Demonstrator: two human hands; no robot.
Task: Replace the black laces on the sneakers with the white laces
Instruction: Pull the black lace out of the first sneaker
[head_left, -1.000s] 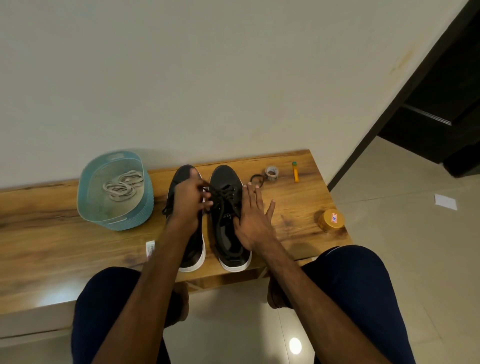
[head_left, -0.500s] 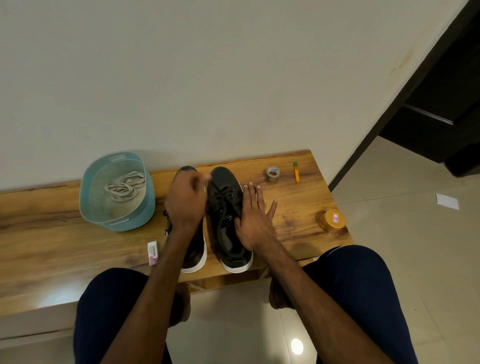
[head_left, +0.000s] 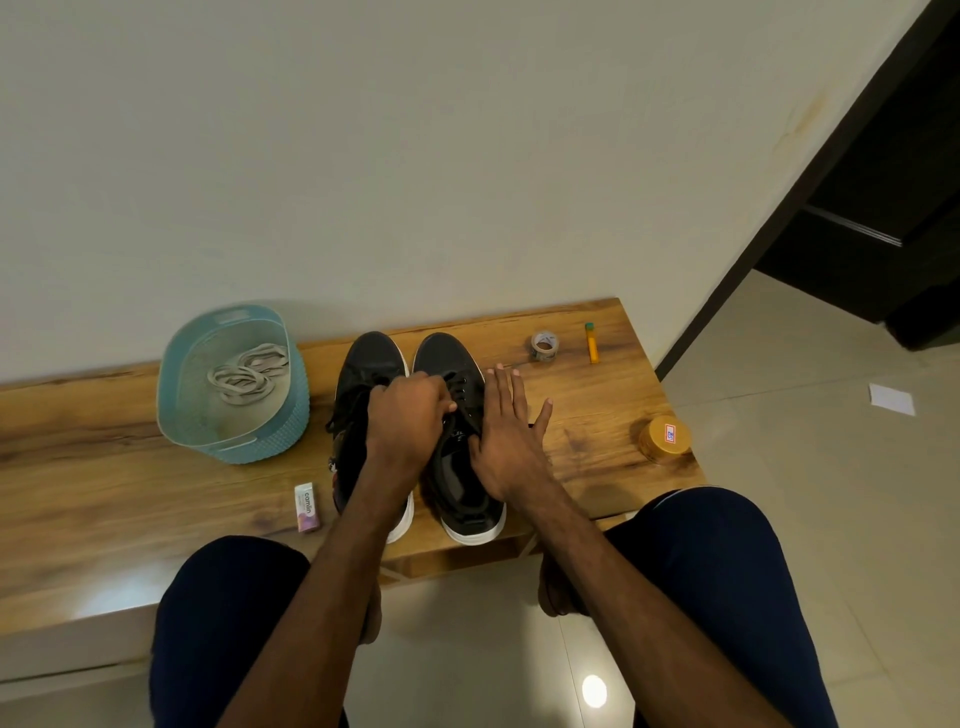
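Note:
Two black sneakers with white soles stand side by side on the wooden bench (head_left: 587, 410), toes toward the wall: the left sneaker (head_left: 370, 358) and the right sneaker (head_left: 445, 358). My left hand (head_left: 408, 418) lies across both, its curled fingers pinching the black lace (head_left: 460, 387) on the right sneaker. My right hand (head_left: 506, 436) rests flat with straight fingers on that sneaker's right side. A loose black lace end (head_left: 340, 415) hangs off the left sneaker. The white laces (head_left: 248, 375) lie coiled inside the teal basket (head_left: 270, 441).
A tape roll (head_left: 544, 346) and an orange marker (head_left: 591, 344) lie at the back right of the bench. An orange-lidded jar (head_left: 666, 439) stands near the right end. A small eraser box (head_left: 306, 506) lies left of the sneakers. My knees are under the front edge.
My left hand has shifted right and nearer, from the left sneaker's toe area onto the right sneaker's laces. My right hand has stayed flat against the right sneaker.

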